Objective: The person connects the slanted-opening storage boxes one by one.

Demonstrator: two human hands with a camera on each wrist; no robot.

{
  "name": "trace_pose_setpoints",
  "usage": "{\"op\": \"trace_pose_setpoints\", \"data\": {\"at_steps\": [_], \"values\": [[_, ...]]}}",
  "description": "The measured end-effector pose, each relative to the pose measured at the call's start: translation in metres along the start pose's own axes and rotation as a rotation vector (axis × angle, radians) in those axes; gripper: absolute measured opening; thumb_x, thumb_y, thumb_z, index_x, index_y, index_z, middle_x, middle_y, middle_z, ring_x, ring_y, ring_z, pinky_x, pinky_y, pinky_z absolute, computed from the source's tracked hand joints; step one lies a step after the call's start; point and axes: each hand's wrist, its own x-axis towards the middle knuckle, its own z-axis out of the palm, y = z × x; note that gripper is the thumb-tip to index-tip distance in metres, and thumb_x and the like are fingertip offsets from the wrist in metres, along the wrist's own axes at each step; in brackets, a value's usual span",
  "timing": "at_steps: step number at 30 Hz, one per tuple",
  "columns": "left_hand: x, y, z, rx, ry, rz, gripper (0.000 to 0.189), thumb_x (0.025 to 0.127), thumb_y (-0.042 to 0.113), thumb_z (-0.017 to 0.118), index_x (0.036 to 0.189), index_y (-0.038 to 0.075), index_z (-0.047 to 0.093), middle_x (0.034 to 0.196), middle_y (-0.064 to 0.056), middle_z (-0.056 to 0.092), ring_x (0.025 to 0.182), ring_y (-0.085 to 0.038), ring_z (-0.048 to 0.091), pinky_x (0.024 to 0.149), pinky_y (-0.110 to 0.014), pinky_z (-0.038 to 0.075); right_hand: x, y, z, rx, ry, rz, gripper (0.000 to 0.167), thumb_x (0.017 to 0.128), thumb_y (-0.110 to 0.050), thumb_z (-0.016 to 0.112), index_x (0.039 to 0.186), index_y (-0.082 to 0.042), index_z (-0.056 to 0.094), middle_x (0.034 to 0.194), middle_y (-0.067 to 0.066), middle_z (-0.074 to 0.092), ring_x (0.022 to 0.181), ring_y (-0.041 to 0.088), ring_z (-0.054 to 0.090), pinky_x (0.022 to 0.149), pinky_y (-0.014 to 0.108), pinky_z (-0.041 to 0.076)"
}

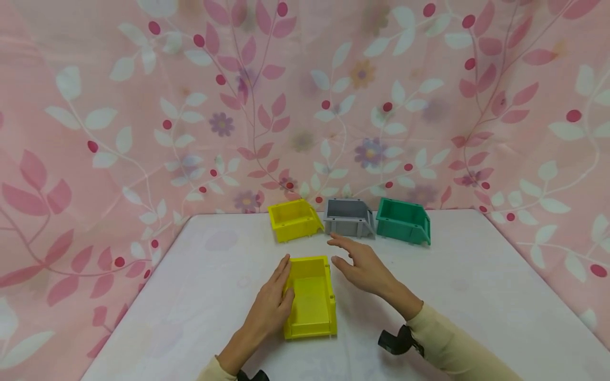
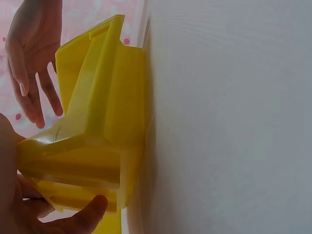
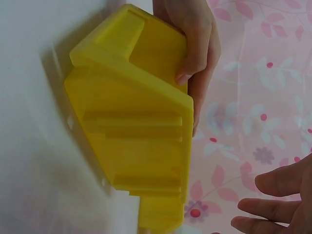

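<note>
A yellow plastic storage bin stands on the table in front of me, its open top facing up. My left hand grips its left wall; the right wrist view shows the thumb over the rim, inside the bin. On the outer side of that wall a finger appears in the left wrist view. My right hand hovers to the right of the bin, apart from it, fingers extended and holding nothing. It also shows beyond the bin in the left wrist view.
Along the table's far edge stand a second yellow bin, a grey bin and a green bin, side by side. Behind the white table hangs a pink floral cloth. Each sleeve has a black wrist camera.
</note>
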Motion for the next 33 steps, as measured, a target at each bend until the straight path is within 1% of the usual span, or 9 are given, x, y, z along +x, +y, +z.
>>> {"op": "trace_pose_setpoints", "data": {"at_steps": [7, 12, 17, 22, 26, 31, 32, 33], "values": [[-0.001, -0.002, -0.001, -0.003, 0.011, 0.014, 0.063, 0.104, 0.01, 0.052, 0.163, 0.003, 0.03, 0.171, 0.005, 0.018, 0.153, -0.018, 0.026, 0.12, -0.047, 0.028, 0.013, 0.004, -0.005, 0.001, 0.008, -0.004, 0.043, 0.105, -0.017, 0.061, 0.147, -0.008, 0.059, 0.157, 0.009, 0.049, 0.139, 0.034, 0.049, 0.105, 0.057, 0.047], [-0.002, -0.002, -0.002, -0.007, 0.025, 0.011, 0.063, 0.103, 0.01, 0.051, 0.162, 0.003, 0.031, 0.17, 0.005, 0.02, 0.152, -0.018, 0.027, 0.119, -0.047, 0.028, 0.023, 0.01, -0.006, 0.003, 0.018, 0.01, 0.042, 0.105, -0.018, 0.061, 0.146, -0.009, 0.06, 0.152, 0.009, 0.054, 0.133, 0.034, 0.055, 0.104, 0.056, 0.049], [-0.002, -0.004, -0.002, -0.007, 0.059, 0.023, 0.061, 0.102, 0.006, 0.053, 0.16, 0.0, 0.035, 0.169, 0.003, 0.024, 0.151, -0.018, 0.029, 0.119, -0.046, 0.03, 0.033, 0.015, -0.007, -0.001, 0.031, 0.025, 0.042, 0.105, -0.017, 0.062, 0.146, -0.01, 0.061, 0.146, 0.01, 0.06, 0.128, 0.033, 0.059, 0.102, 0.055, 0.051], [-0.003, -0.005, -0.003, -0.005, 0.082, 0.042, 0.06, 0.101, 0.004, 0.054, 0.158, -0.002, 0.038, 0.169, 0.002, 0.026, 0.151, -0.019, 0.031, 0.118, -0.046, 0.031, 0.041, 0.016, -0.007, -0.025, 0.036, 0.028, 0.043, 0.104, -0.016, 0.062, 0.146, -0.01, 0.06, 0.143, 0.013, 0.062, 0.128, 0.034, 0.059, 0.1, 0.053, 0.053], [-0.003, -0.006, -0.004, -0.01, 0.09, 0.051, 0.06, 0.1, 0.004, 0.055, 0.158, -0.003, 0.038, 0.168, 0.002, 0.028, 0.15, -0.02, 0.032, 0.118, -0.046, 0.032, 0.05, 0.018, -0.005, -0.052, 0.048, 0.026, 0.044, 0.104, -0.016, 0.061, 0.147, -0.009, 0.059, 0.142, 0.014, 0.062, 0.125, 0.033, 0.061, 0.098, 0.052, 0.054], [-0.004, -0.006, -0.004, -0.011, 0.08, 0.047, 0.06, 0.1, 0.004, 0.054, 0.157, -0.004, 0.039, 0.168, 0.0, 0.03, 0.149, -0.021, 0.035, 0.117, -0.047, 0.033, 0.058, 0.023, -0.001, -0.068, 0.056, 0.004, 0.044, 0.103, -0.012, 0.061, 0.147, -0.008, 0.059, 0.146, 0.012, 0.06, 0.128, 0.034, 0.059, 0.101, 0.054, 0.052], [-0.004, -0.006, -0.004, -0.008, 0.078, 0.047, 0.06, 0.099, 0.004, 0.054, 0.157, -0.004, 0.04, 0.168, 0.0, 0.03, 0.149, -0.021, 0.035, 0.117, -0.047, 0.033, 0.059, 0.023, 0.0, -0.074, 0.057, 0.003, 0.045, 0.103, -0.012, 0.061, 0.147, -0.008, 0.059, 0.146, 0.012, 0.059, 0.125, 0.034, 0.061, 0.1, 0.053, 0.053], [-0.004, -0.006, -0.004, -0.004, 0.077, 0.047, 0.06, 0.099, 0.004, 0.054, 0.157, -0.004, 0.04, 0.167, 0.0, 0.03, 0.149, -0.021, 0.036, 0.117, -0.047, 0.033, 0.061, 0.024, 0.001, -0.084, 0.054, 0.003, 0.045, 0.103, -0.012, 0.061, 0.148, -0.007, 0.058, 0.147, 0.011, 0.059, 0.126, 0.034, 0.06, 0.101, 0.053, 0.052]]}}
